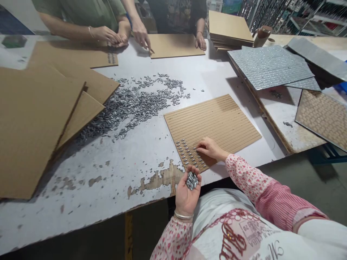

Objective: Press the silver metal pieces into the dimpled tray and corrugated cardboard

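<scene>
My left hand (188, 191) is palm up at the table's near edge, its fingers curled round a small heap of silver oval pieces (192, 180). Just beyond it lies a brown board (214, 119) with parallel grooves. Rows of silver pieces (187, 153) sit on the board's near left corner. Over that corner my right hand (210, 148) is closed in a pinch, its fingertips at a silver piece near the rows' right side.
Many loose silver pieces (141, 104) are spread across the white table (108, 187). Brown boards (35, 126) overlap at left. Across the table, two people work at boards (173, 45). A board stack (230, 27), a brown mug (262, 36) and silver-covered panels (271, 66) are at right.
</scene>
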`<state>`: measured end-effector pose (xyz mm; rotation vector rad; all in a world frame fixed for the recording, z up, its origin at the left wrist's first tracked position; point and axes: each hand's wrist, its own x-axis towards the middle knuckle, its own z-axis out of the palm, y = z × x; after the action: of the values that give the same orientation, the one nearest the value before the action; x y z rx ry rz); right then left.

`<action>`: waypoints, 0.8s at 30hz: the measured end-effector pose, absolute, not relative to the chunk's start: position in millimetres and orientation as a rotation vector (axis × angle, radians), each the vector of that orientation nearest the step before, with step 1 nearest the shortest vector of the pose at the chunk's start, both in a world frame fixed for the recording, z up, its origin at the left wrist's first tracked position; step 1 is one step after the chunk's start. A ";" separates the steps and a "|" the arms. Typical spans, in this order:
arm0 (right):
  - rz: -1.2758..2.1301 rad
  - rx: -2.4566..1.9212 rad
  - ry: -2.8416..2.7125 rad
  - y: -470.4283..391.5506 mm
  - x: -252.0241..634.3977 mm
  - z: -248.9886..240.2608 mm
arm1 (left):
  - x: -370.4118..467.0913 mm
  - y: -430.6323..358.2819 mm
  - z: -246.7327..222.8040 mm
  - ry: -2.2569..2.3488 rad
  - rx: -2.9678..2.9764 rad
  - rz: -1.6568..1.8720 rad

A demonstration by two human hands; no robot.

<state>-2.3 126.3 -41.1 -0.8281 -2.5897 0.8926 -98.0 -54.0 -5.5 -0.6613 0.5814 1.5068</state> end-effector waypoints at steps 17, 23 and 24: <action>0.892 -0.728 -2.463 113.3 4.3 -52.3 | -89.4 -56.8 -1.6 0.764 -0.656 1.495; 0.762 -0.734 -2.603 105.5 -5.2 -57.7 | -106.7 -57.8 -41.3 0.787 -0.574 1.418; 0.757 -0.739 -2.610 105.1 -6.8 -57.2 | -109.1 -56.0 -47.8 0.812 -0.550 1.404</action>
<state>-6.8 105.1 -57.2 -0.7394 -2.6099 0.7571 -109.1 -56.0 -47.8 -0.5497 0.8120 1.4042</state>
